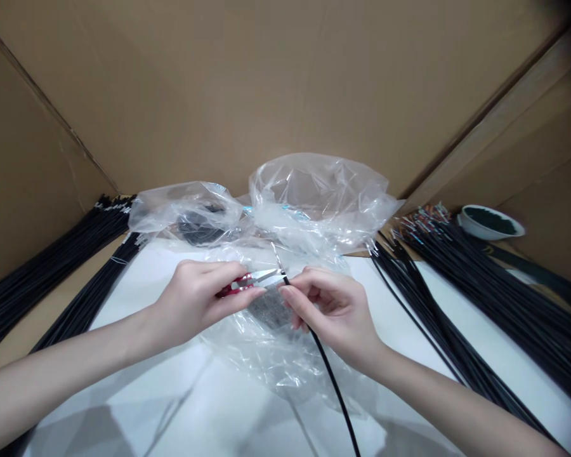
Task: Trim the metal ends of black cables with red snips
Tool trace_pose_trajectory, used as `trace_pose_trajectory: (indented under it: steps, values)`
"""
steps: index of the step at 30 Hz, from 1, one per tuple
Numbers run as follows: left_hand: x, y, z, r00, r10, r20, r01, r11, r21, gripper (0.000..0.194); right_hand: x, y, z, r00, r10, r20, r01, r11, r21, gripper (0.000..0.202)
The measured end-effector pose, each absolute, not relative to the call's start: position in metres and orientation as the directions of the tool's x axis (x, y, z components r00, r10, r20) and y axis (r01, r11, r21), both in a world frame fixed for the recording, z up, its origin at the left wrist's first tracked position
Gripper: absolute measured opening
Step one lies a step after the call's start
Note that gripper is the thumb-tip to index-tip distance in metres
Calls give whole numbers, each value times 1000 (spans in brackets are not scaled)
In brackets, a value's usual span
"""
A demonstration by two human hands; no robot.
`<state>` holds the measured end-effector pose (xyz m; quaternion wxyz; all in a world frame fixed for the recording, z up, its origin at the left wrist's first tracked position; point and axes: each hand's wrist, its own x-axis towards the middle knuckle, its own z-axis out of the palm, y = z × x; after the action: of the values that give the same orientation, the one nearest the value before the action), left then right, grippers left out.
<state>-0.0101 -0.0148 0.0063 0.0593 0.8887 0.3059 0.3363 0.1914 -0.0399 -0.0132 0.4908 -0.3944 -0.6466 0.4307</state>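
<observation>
My left hand [204,295] is closed on small red-handled scissors [240,285], their blades apart and pointing right. The blades lie around the end of a black cable [330,374], where the black jacket meets a thinner, pale and shiny end section pointing up. My right hand [333,304] pinches this cable between thumb and fingers just below the blades. From there the cable hangs down to the front edge of the view. Beneath both hands lies a clear plastic bag [285,374] with something dark grey in it.
More clear plastic bags [318,190] lie at the back, against a cardboard wall [276,82]. Black cable bundles [61,247] run along the left, and others [495,285] along the right. A white bowl [490,222] of dark material sits at the back right. White sheeting [171,406] covers the surface.
</observation>
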Motion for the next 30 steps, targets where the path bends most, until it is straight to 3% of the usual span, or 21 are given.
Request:
trace_pose_trajectory:
  steps: [8, 12, 15, 19, 24, 27, 30]
  values:
    - [-10, -10, 5, 561, 764, 318, 536, -628, 564, 29, 188, -36, -18, -198, 959, 202, 30, 212, -977, 18]
    - [-11, -3, -4, 540, 837, 87, 540, -423, 728, 37, 186, -28, -30, -234, 972, 13, -22, 8, -1000, 22]
    - [-15, 7, -12, 503, 864, -7, 531, -303, 791, 40, 185, -21, -42, -263, 959, -110, -32, -123, -992, 26]
    - [-25, 18, -19, 459, 887, -54, 555, -238, 797, 38, 186, -16, -53, -266, 949, -168, -48, -187, -981, 30]
    - [-35, 18, -17, 484, 875, 0, 534, -295, 792, 38, 187, -13, -54, -244, 952, -187, -59, -207, -977, 33]
    - [-29, 10, -10, 522, 852, 42, 363, -266, 893, 37, 184, -10, -53, -243, 960, -141, -48, -157, -986, 32]
    - [-10, 2, -4, 693, 720, 44, 131, -185, 974, 46, 177, -7, -51, -276, 957, -85, 4, -87, -996, 30]
